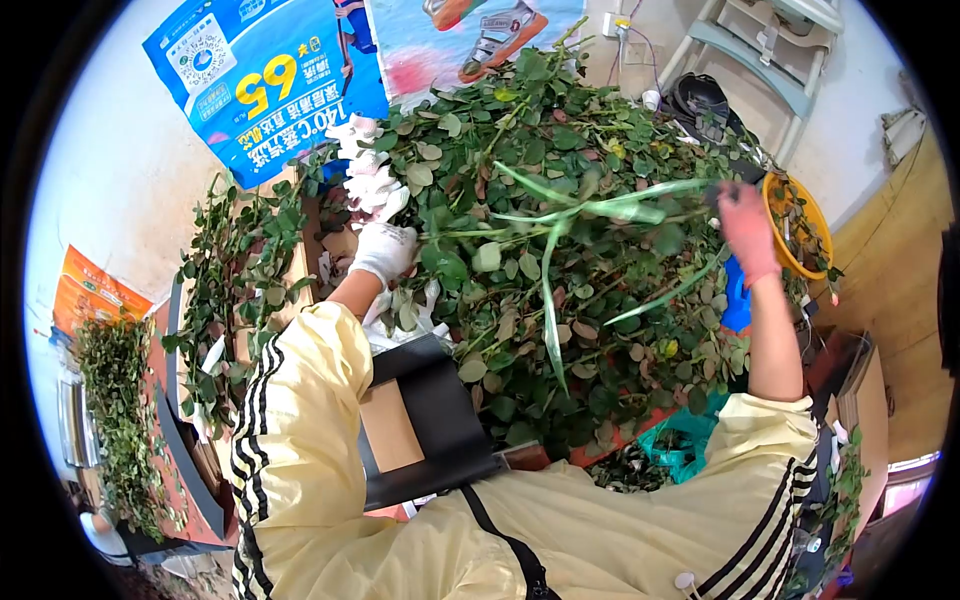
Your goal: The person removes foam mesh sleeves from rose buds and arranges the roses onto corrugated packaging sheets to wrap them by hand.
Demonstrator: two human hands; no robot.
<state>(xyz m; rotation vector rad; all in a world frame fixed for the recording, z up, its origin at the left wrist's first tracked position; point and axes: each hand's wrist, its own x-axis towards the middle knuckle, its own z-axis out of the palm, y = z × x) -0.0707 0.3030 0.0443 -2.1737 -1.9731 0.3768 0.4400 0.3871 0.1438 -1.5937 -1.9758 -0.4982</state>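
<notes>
My left hand (385,252), in a white glove, is closed around the end of a leafy stem (470,234) that stretches right across the pile. White-wrapped flower heads (370,185) lie in a row just beyond it. At the right, my right hand (748,235) wears a pinkish-red glove and its fingers are curled. A small dark object (713,196) shows at those fingers, too blurred to name. Long green strips (630,208), smeared by motion, spread from near that hand over a large heap of leafy cut stems (590,270); whether the hand holds them is unclear.
A black box-like tray (440,410) with a cardboard piece sits before me. An orange-yellow bucket (815,225) with leaves stands at the right, below a pale high chair (760,50). A teal plastic bag (685,440) lies near my waist. More leafy stems (125,400) pile at far left.
</notes>
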